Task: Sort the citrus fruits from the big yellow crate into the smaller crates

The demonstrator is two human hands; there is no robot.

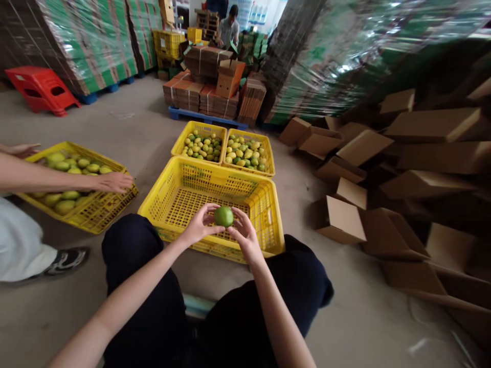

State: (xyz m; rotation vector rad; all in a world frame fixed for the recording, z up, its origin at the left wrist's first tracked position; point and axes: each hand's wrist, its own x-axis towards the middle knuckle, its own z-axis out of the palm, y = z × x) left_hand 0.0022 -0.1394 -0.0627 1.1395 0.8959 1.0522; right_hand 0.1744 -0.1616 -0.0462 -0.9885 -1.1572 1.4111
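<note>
Between the fingertips of both my hands is a round green lemon [223, 216]. My left hand [200, 224] grips it from the left, thumb below and fingers above. From the other side my right hand [244, 232] pinches it the same way. Under the fruit stands a large yellow plastic crate [176, 176] between my knees, with its slatted floor visible. Just beyond it, two smaller yellow crates hold yellow and green lemons: the left crate [174, 148] and the right crate [270, 153].
At left, a co-worker's hands [115, 182] touch a tilted yellow crate [109, 207] of green-yellow fruit. Open cardboard boxes [345, 220] are heaped at right. Flattened cartons [187, 94] lie on a blue pallet ahead. A red stool [40, 89] and another person [229, 31] are farther off.
</note>
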